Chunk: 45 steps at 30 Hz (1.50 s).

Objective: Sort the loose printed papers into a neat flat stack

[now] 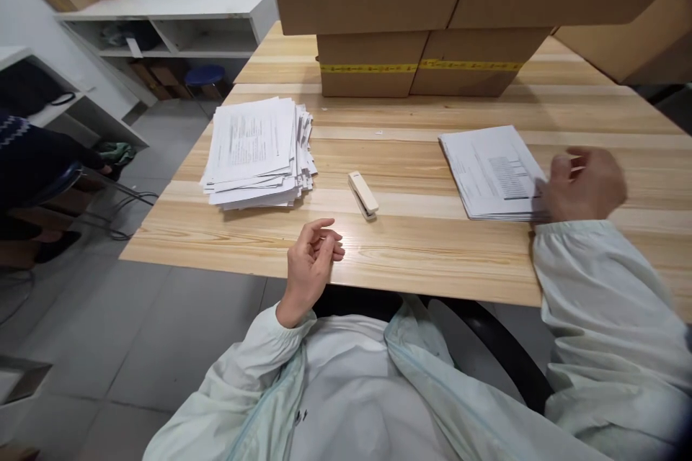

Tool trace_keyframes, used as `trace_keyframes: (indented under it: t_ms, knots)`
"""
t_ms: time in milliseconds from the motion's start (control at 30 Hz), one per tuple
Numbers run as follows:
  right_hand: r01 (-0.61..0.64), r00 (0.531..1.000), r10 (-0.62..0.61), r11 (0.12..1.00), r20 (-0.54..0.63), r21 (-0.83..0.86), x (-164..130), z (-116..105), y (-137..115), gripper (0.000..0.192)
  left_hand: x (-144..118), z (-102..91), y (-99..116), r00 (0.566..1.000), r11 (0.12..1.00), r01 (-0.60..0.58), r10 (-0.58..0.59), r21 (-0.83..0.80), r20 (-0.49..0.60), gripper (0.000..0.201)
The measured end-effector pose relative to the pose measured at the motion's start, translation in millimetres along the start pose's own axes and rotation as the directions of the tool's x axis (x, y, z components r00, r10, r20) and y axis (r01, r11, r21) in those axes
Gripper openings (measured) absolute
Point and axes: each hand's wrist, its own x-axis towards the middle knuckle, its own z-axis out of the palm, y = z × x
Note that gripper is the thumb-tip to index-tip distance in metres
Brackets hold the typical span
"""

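My left hand [311, 263] rests at the near edge of the wooden table [432, 245], fingers loosely curled and apart, holding nothing. A white stapler [362, 194] lies a little beyond it. My right hand [584, 184], blurred, is at the right near corner of a flat stack of printed sheets [489, 169]; I cannot tell whether it grips a sheet. A thicker, uneven pile of papers [258, 151] lies to the left of the stapler.
Stacked cardboard boxes [422, 21] with yellow tape stand at the back of the table. White shelves [173, 21] line the left wall. Another person's dark sleeve [32, 151] shows at the left edge, beside a chair.
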Motion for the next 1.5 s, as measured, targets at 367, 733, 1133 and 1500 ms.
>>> trace_keyframes:
  t_ms: [367, 733, 1133, 1500]
  knots:
    - [0.677, 0.656, -0.74, 0.491, -0.148, 0.548, -175, -30, -124, 0.02, 131, -104.4, 48, 0.846, 0.49, -0.431, 0.511, 0.758, 0.151, 0.013]
    - [0.68, 0.547, -0.829, 0.357, -0.119, 0.641, -200, -19, -135, 0.022, 158, -110.2, 41, 0.942, 0.412, -0.295, 0.279, 0.862, 0.189, 0.031]
    - [0.652, 0.549, -0.834, 0.381, -0.061, 0.655, -200, -21, -137, 0.03, 158, -101.0, 47, 0.928, 0.152, -0.335, 0.226, 0.93, 0.297, 0.055]
    - [0.64, 0.555, -0.831, 0.404, -0.03, 0.654, -199, -22, -137, 0.028, 160, -94.2, 50, 0.927, -0.018, -0.335, 0.174, 0.942, 0.332, 0.042]
